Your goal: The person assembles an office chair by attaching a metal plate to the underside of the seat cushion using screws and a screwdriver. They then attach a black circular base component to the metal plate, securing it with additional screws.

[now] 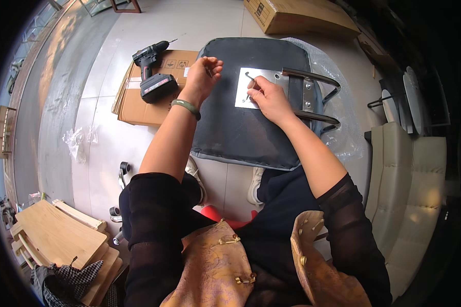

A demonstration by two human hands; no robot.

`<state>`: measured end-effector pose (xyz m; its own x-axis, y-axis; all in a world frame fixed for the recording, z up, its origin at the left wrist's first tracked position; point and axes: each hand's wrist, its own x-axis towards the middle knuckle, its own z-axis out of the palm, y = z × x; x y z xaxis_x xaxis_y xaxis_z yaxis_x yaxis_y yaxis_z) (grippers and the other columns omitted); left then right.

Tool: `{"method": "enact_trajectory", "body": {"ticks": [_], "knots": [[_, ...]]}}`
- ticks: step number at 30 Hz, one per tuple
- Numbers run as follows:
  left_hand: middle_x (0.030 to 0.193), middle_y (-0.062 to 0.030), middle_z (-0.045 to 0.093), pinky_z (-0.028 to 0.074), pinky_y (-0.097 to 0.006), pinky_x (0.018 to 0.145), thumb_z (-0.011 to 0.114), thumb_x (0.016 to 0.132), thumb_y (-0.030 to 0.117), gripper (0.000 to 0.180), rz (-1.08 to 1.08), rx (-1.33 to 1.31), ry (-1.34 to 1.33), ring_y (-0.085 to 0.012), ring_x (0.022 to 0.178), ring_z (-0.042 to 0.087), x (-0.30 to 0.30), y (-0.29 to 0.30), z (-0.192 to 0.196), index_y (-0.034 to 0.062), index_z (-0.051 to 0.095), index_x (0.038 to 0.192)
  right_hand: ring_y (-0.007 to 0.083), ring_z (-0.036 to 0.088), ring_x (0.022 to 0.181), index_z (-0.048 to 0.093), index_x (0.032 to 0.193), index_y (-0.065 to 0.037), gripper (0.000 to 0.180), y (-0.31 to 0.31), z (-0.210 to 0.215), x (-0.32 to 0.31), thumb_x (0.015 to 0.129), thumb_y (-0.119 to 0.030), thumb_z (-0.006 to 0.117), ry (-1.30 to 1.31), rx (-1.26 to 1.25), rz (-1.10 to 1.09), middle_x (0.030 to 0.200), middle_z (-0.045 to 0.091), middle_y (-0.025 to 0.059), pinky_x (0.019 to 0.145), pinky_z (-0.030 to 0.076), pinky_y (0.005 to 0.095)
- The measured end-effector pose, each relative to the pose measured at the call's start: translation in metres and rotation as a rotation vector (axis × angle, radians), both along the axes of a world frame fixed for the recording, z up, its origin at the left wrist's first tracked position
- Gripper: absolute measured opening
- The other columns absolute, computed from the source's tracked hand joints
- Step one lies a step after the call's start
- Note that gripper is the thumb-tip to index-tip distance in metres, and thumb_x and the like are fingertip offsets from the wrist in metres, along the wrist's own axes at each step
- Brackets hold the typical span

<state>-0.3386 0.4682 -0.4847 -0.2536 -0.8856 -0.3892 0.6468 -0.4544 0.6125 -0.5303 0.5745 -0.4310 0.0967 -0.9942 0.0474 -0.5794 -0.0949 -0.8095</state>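
Note:
A dark padded chair seat (223, 112) lies underside up on the floor in front of me. On it sits a silver metal plate (244, 87) with holes, joined at the right to a bent dark metal tube frame (317, 77). My right hand (267, 98) is over the plate, thumb and fingers pinched on a thin bent metal piece that looks like a hex key (250, 77). Its lower end is partly hidden by my fingers. My left hand (204, 79), with a green bangle (186, 108) on the wrist, hovers above the seat's left edge, fingers curled in; what they hold is hidden.
Left of the seat, a cordless drill (155, 77) rests on a flat cardboard box (138, 110). Clear plastic wrap (76, 143) lies on the floor, and bubble wrap (346, 117) under the seat's right side. A cream sofa (410, 189) stands right; wooden panels (56, 233) lie lower left.

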Motion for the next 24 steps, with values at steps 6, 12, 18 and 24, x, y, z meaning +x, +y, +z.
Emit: {"method": "enact_trajectory", "body": {"ticks": [6,12,18,24], "knots": [[0.072,0.0065,0.046,0.029,-0.019,0.048,0.049,0.101,0.028,0.024,0.108,-0.159,-0.27,-0.0025,0.056,0.035,-0.011,0.093,-0.034,0.0087,0.062,0.094,0.0197,0.064,0.066,0.059,0.091,-0.002,0.009,-0.002,-0.018,0.01,0.087,-0.009,0.064,-0.012,-0.084,0.026,0.072,0.065,0.0094,0.063,0.05,0.0312],[0.07,0.0076,0.047,0.031,-0.018,0.051,0.052,0.099,0.028,0.025,0.185,-0.286,-0.429,-0.0018,0.058,0.036,-0.02,0.104,-0.039,0.0076,0.065,0.093,0.021,0.065,0.065,0.059,0.089,-0.002,0.01,-0.002,-0.018,0.019,0.087,-0.009,0.065,0.039,-0.102,-0.045,0.073,0.065,0.0104,0.062,0.05,0.0324],[0.079,-0.0014,0.06,0.047,-0.03,0.068,0.065,0.085,0.021,0.018,0.079,-0.47,-0.85,-0.0145,0.074,0.057,-0.029,0.113,-0.028,0.0068,0.068,0.096,0.0344,0.064,0.07,0.058,0.084,-0.002,0.014,0.0,-0.016,0.021,0.082,-0.011,0.068,0.348,-0.321,0.041,0.076,0.065,0.0148,0.063,0.049,0.0409],[0.081,-0.0055,0.061,0.049,-0.038,0.07,0.067,0.08,0.022,0.015,0.095,-0.604,-1.054,-0.0258,0.079,0.062,-0.039,0.122,-0.014,0.0132,0.07,0.091,0.0327,0.063,0.071,0.057,0.079,-0.002,0.013,0.002,-0.013,0.027,0.081,-0.011,0.067,0.346,-0.341,0.057,0.077,0.064,0.0138,0.062,0.048,0.041]]}}
